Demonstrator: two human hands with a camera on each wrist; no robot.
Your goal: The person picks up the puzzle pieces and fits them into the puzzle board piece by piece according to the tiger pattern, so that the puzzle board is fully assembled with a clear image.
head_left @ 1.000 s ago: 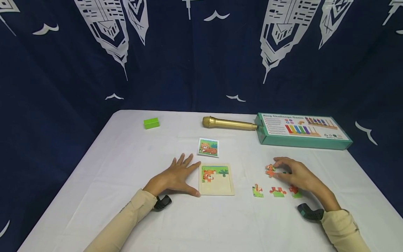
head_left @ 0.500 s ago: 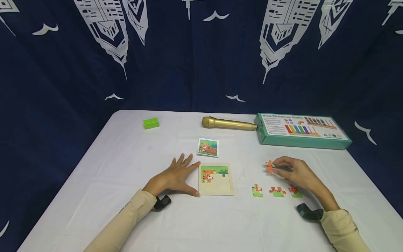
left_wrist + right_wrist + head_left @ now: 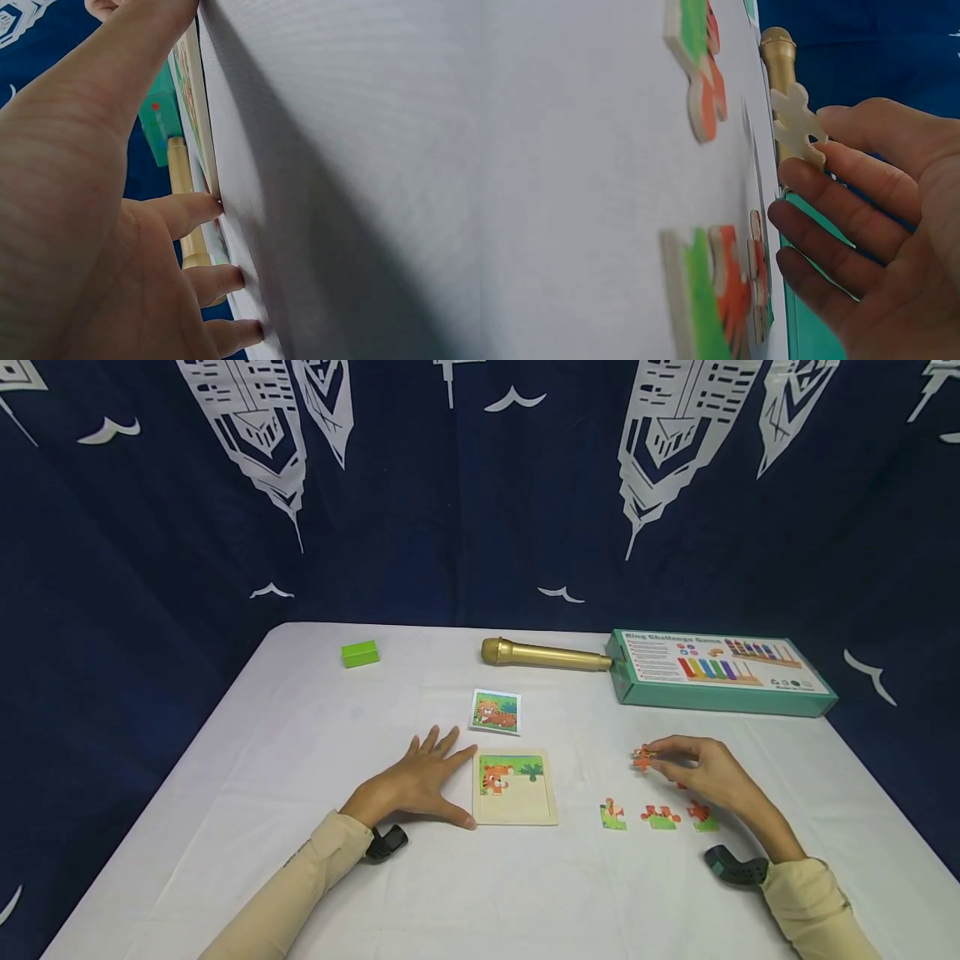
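One orange knobbed wooden puzzle piece (image 3: 641,761), tilted more than a second ago, is pinched by the right hand (image 3: 705,770) (head view), the left hand (image 3: 154,285) spreads against the square pale-wood tray (image 3: 202,112) (left wrist), and the piece seems lifted free, yet unplaced (right wrist).

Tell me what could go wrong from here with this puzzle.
The right hand pinches the puzzle piece by one side, in the air, so it could slip or turn.

That hand is also close to the loose pieces, and might nudge one if it dips.

The left hand is only at the left edge of the tray, so the tray might slide right if pushed from that side.
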